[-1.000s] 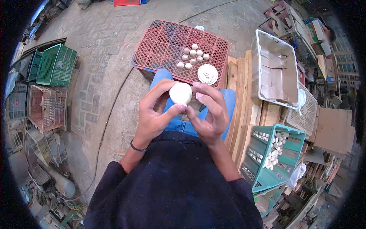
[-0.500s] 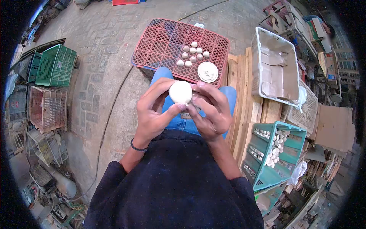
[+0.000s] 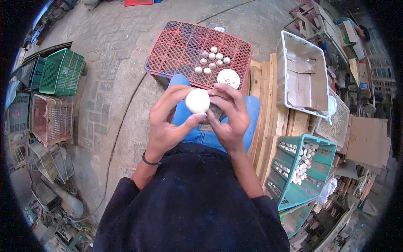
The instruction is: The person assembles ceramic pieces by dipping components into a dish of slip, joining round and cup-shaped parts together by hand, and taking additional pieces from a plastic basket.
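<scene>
My left hand point(image 3: 166, 115) is closed around a smooth off-white ball point(image 3: 197, 101), slightly pointed at its lower edge, gripping it between thumb and fingers above my lap. Against the ball's right side is my right hand point(image 3: 233, 113), its fingers curled. Something grey shows between its thumb and fingers, too shadowed to make out. Just beyond both hands, a red plastic crate point(image 3: 174, 50) bears several small pale balls point(image 3: 212, 66) and a round white lid-like disc point(image 3: 228, 79) with dark marks.
Wooden planks point(image 3: 268, 101) run along my right side. Beyond them stand a white crate point(image 3: 303, 110) lined with cardboard and a teal crate point(image 3: 289, 172) holding many white pieces. Green point(image 3: 63, 71) and faded pink crates point(image 3: 52, 119) are at left. A cable point(image 3: 119, 134) crosses the floor.
The ball has shifted slightly left and turned in my left hand. My right hand's fingers have moved a little up and spread farther from the thumb, exposing more of the grey thing.
</scene>
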Demonstrator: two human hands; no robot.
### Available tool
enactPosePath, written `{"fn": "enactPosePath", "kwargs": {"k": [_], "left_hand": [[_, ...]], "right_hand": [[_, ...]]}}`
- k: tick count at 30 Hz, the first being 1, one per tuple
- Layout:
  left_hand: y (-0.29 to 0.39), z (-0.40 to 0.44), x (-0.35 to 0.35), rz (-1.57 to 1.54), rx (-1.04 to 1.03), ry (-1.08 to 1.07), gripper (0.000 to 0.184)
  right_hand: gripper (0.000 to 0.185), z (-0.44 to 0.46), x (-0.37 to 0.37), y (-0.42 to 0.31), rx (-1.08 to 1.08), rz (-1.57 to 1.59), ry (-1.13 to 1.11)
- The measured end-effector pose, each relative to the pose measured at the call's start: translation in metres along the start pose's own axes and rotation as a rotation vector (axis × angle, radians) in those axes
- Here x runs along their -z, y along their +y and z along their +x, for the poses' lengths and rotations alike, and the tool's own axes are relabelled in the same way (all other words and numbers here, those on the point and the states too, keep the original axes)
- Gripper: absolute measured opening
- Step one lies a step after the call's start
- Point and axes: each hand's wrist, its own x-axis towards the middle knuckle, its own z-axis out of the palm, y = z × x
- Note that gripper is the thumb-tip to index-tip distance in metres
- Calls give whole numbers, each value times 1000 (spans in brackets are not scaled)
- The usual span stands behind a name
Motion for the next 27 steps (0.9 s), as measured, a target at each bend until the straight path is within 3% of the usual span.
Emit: {"fn": "enactPosePath", "kwargs": {"k": [2, 4, 6, 8, 11, 21, 23, 27], "left_hand": [[2, 0, 1, 72, 3, -16, 41], [2, 1, 1, 77, -20, -1, 41], [1, 2, 1, 81, -44, 13, 40], [0, 3, 1, 61, -69, 20, 38], [3, 2, 0, -9, -38, 85, 37], [19, -14, 10, 52, -126, 71, 37], [20, -19, 9, -62, -66, 119, 37], [15, -31, 13, -35, -41, 125, 36]], "right_hand": [[19, -9, -2, 16, -2, -62, 44], [11, -41, -8, 55, -380, 80, 69], [7, -79, -8, 96, -642, 24, -29], [10, -129, -13, 131, -738, 12, -13], [13, -138, -14, 131, -812, 9, -43], [20, -142, -15, 128, -674, -184, -83], [23, -138, -16, 120, -789, -1, 15], [26, -146, -22, 128, -726, 101, 92]]}}
